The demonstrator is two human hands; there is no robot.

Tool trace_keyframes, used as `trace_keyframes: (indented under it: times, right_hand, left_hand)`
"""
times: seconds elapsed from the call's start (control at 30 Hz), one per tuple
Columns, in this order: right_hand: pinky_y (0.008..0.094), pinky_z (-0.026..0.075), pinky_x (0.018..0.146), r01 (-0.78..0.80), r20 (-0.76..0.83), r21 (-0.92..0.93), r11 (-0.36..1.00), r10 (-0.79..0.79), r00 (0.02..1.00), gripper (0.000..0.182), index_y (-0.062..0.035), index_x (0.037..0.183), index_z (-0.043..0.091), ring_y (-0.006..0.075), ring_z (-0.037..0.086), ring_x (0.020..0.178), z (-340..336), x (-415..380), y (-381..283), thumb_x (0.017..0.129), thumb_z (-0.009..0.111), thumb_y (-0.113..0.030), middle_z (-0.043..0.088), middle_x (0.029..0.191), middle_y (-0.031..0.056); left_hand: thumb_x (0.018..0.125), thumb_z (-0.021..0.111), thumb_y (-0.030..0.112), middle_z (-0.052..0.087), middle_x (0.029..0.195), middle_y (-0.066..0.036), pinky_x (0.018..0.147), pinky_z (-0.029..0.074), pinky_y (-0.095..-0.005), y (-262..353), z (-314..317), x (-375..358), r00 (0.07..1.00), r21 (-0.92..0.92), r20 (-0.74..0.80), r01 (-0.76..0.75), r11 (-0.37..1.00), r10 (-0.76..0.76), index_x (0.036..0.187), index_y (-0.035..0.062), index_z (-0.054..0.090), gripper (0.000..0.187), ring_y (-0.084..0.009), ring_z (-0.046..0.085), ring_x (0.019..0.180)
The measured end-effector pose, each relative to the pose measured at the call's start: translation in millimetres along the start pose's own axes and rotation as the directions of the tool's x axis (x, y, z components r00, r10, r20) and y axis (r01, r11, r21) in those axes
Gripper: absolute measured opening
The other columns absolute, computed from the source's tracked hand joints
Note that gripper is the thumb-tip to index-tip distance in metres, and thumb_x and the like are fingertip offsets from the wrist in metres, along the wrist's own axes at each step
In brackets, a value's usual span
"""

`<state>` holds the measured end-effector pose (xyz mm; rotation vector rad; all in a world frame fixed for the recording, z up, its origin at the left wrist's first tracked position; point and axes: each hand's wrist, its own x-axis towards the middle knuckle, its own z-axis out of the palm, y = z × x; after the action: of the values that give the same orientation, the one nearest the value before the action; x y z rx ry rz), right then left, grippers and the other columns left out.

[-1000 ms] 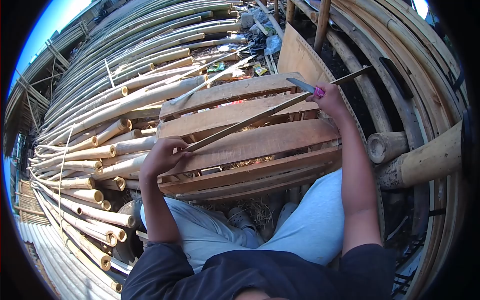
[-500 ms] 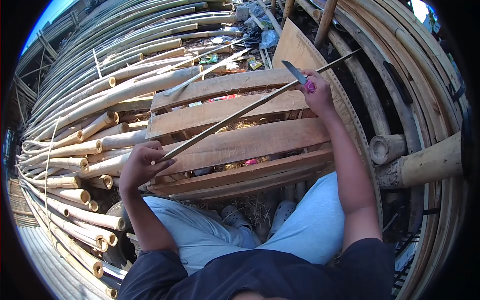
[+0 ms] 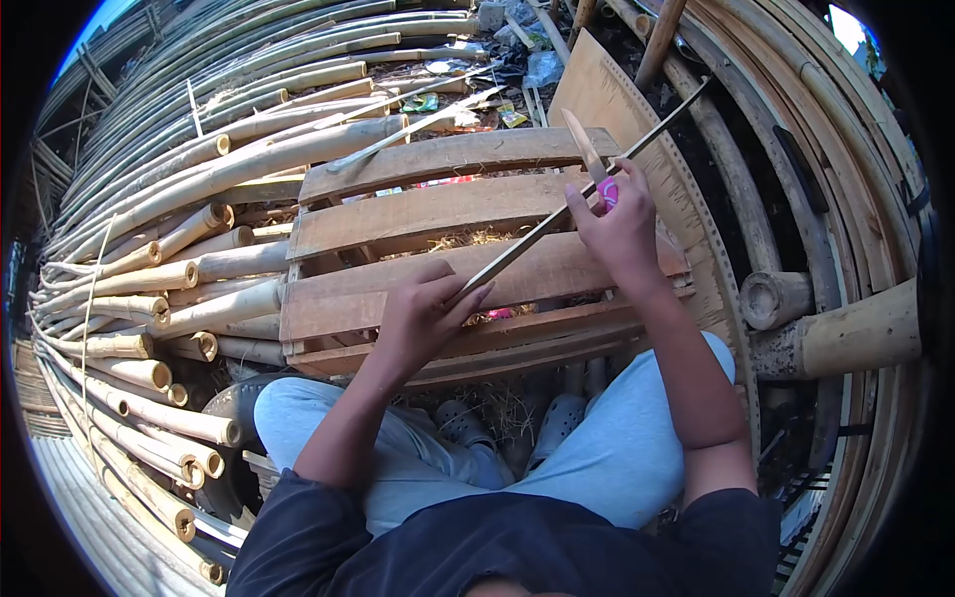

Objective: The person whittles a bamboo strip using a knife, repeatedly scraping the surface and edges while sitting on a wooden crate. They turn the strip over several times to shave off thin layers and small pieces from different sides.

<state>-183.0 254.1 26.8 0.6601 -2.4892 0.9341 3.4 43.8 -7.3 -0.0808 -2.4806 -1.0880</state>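
A long, thin bamboo strip (image 3: 537, 232) runs diagonally between my hands, over a slatted wooden bench (image 3: 398, 218). My left hand (image 3: 423, 313) is closed round its lower end. My right hand (image 3: 619, 221) grips a knife (image 3: 584, 144) by its pink handle, the blade pointing up and away from me. The strip passes against the right hand's fingers at the base of the blade and sticks out beyond it to the upper right. Whether the right fingers also pinch the strip is hard to make out.
Stacked bamboo poles (image 3: 249, 159) fill the left side. A plywood sheet (image 3: 587, 85) leans at the bench's right end. Thick bamboo pieces (image 3: 856, 323) and long curved slats (image 3: 846, 149) lie on the right. Litter (image 3: 542, 70) is scattered behind the bench.
My left hand has moved right, closer to the right hand, with the strip's lower end. My right hand has come slightly down and left, and the knife blade has turned more upright.
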Motion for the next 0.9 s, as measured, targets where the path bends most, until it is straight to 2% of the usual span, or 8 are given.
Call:
trace_keyframes:
  times: [0.1, 0.3, 0.37, 0.53, 0.63, 0.7, 0.8, 0.9]
  right_hand:
    - [0.0459, 0.053, 0.096, -0.054, -0.039, 0.045, 0.998, 0.056, 0.998, 0.042, 0.003, 0.069, 0.058, 0.0406, 0.064, 0.114, 12.9, 1.6, 6.9, 0.08, 0.083, -0.029, 0.056, 0.125, 0.0306]
    - [0.0468, 0.052, 0.098, -0.137, -0.006, 0.131, 0.982, 0.139, 0.99, 0.035, 0.0038, 0.07, 0.059, 0.0416, 0.064, 0.112, 11.7, 4.6, 2.7, 0.076, 0.08, -0.023, 0.053, 0.131, 0.031]
    - [0.0466, 0.053, 0.097, -0.098, -0.009, 0.084, 0.992, 0.099, 0.995, 0.035, 0.0044, 0.071, 0.059, 0.0418, 0.064, 0.111, 10.6, 4.6, 6.3, 0.076, 0.08, -0.023, 0.053, 0.13, 0.0308]
    - [0.0472, 0.053, 0.094, -0.085, 0.079, 0.049, 0.995, 0.081, 0.994, 0.034, 0.0075, 0.082, 0.059, 0.0423, 0.065, 0.109, -6.8, -0.6, -8.3, 0.081, 0.079, -0.021, 0.051, 0.133, 0.0314]
    - [0.0512, 0.052, 0.088, 0.233, -0.048, -0.115, 0.965, -0.24, 0.97, 0.028, 0.008, 0.097, 0.057, 0.0451, 0.065, 0.106, -24.7, -23.0, -35.7, 0.091, 0.071, -0.015, 0.055, 0.125, 0.0323]
    - [0.0561, 0.048, 0.081, -0.111, 0.34, 0.227, 0.968, 0.028, 0.94, 0.019, 0.0066, 0.104, 0.054, 0.0482, 0.064, 0.097, -42.3, -39.7, -63.3, 0.102, 0.059, -0.011, 0.06, 0.107, 0.0318]
    - [0.0583, 0.046, 0.074, 0.025, 0.545, 0.379, 0.925, -0.245, 0.802, 0.022, 0.0054, 0.099, 0.054, 0.0507, 0.061, 0.084, -41.6, -58.5, -76.3, 0.108, 0.049, -0.014, 0.059, 0.085, 0.0287]
    - [0.0572, 0.046, 0.07, 0.053, 0.52, 0.363, 0.93, -0.25, 0.817, 0.03, 0.0046, 0.095, 0.054, 0.0518, 0.061, 0.078, -29.3, -76.0, -89.1, 0.109, 0.049, -0.021, 0.06, 0.08, 0.0277]
  left_hand:
    - [0.09, 0.08, 0.011, 0.056, 0.073, -0.01, 0.057, 0.042, -0.036, -1.7, 4.4, 4.0, 1.0, -0.006, 0.004, 0.015, 1.0, -0.015, 0.096, 0.0028, 0.079, 0.01, -0.0211, 0.055, 0.063]
    - [0.095, 0.072, 0.017, 0.069, 0.129, -0.015, 0.108, 0.045, -0.0485, -6.0, -28.8, 3.8, 0.963, 0.253, 0.198, -0.231, 0.94, 0.183, 0.124, 0.0074, 0.073, 0.031, -0.0309, 0.063, 0.127]
    - [0.101, 0.065, 0.026, 0.054, 0.154, -0.012, 0.127, 0.025, -0.0554, -14.1, -28.7, -0.2, 0.884, 0.182, 0.433, -0.276, 0.944, 0.175, 0.137, 0.0084, 0.063, 0.04, -0.0281, 0.047, 0.146]
    - [0.1, 0.063, 0.015, 0.055, 0.154, -0.01, 0.127, 0.022, -0.06, -13.7, -21.9, -6.8, 0.906, 0.159, 0.397, -0.225, 0.961, 0.146, 0.14, 0.0073, 0.061, 0.04, -0.0268, 0.045, 0.148]
    - [0.1, 0.064, 0.016, 0.058, 0.151, -0.011, 0.126, 0.025, -0.0596, -8.0, -16.1, -11.3, 0.93, 0.179, 0.346, -0.197, 0.964, 0.126, 0.136, 0.0079, 0.064, 0.037, -0.0268, 0.049, 0.145]
    - [0.099, 0.065, 0.016, 0.059, 0.149, -0.012, 0.125, 0.027, -0.059, -7.9, -11.1, -12.6, 0.948, 0.201, 0.296, -0.182, 0.963, 0.117, 0.134, 0.0084, 0.065, 0.036, -0.0268, 0.052, 0.144]
    - [0.096, 0.069, 0.014, 0.065, 0.143, -0.011, 0.122, 0.034, -0.058, -12.2, -6.0, -15.2, 0.966, 0.195, 0.208, -0.197, 0.961, 0.156, 0.127, 0.0077, 0.068, 0.032, -0.0267, 0.057, 0.139]
    - [0.093, 0.072, 0.012, 0.07, 0.135, -0.01, 0.118, 0.041, -0.057, -15.5, -3.9, -17.0, 0.97, 0.205, 0.176, -0.203, 0.957, 0.168, 0.121, 0.0065, 0.071, 0.029, -0.0264, 0.062, 0.133]
